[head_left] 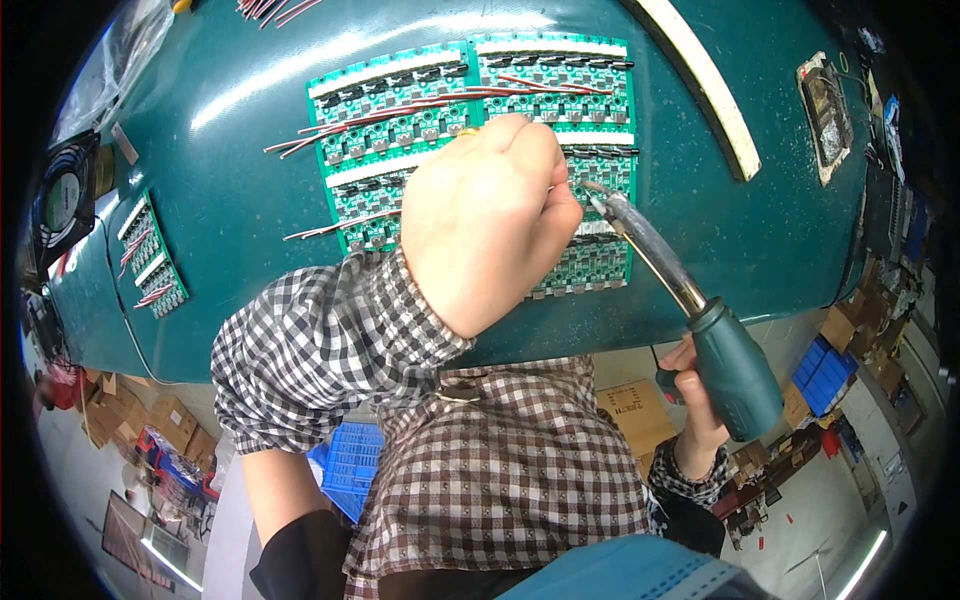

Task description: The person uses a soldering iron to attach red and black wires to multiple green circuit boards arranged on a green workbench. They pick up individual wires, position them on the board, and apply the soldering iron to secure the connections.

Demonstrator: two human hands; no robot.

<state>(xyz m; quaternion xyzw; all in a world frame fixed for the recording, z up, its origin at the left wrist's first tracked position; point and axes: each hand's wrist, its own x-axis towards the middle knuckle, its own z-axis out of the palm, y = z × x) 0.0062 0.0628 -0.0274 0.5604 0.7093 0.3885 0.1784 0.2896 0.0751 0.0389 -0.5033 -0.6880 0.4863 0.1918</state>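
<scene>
Two hands work over a dark green counter. The left hand hangs above a green panel of small circuit boards near the counter's middle, its fingers curled into a loose fist with the tips pressed together; what they pinch is hidden behind the hand. A gold ring shows on one finger. The right hand, just off the counter's near edge, is wrapped tight around the teal handle of a soldering iron, whose metal shaft slants up to the left so that its tip sits just beside the left hand's fingertips, over the panel's right part. Thin red wires lie across the panel and stick out past its left side.

A smaller circuit board strip with red wires lies near the counter's left edge, just beside a small black fan. A long pale strip runs slantwise toward the counter's right edge, with a small tray beyond it. Both forearms wear checked sleeves.
</scene>
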